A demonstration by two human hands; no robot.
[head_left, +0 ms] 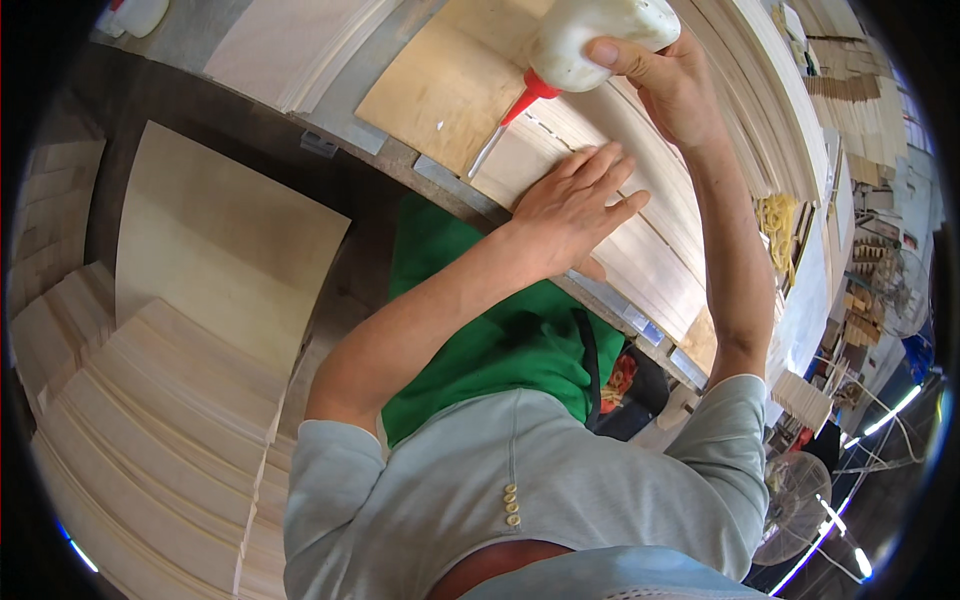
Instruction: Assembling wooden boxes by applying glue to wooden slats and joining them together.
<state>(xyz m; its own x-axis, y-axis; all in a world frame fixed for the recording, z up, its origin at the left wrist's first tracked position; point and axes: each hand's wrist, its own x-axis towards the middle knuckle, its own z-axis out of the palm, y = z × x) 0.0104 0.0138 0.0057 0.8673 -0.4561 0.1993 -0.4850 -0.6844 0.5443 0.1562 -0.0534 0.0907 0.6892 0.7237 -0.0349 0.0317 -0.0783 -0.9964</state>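
Note:
My right hand [672,88] grips a white squeeze bottle [572,48], its thumb pressed on the side. The bottle is tilted, and its red nozzle [530,92] with a thin pale tip points down and left. That tip hangs at the left end of several pale wooden strips [655,262] lying side by side on the workbench. A row of short dark marks or slots runs along one strip near the nozzle. My left hand [580,205] lies flat on the strips with its fingers spread, holding nothing. What fills the bottle is hidden.
A plywood sheet [420,95] lies under the strips. Long boards [765,110] are stacked at the far right, near a yellow tangled bundle [775,225]. More boards [170,400] and a large panel [225,240] stand at my left. A fan [795,505] is at the lower right.

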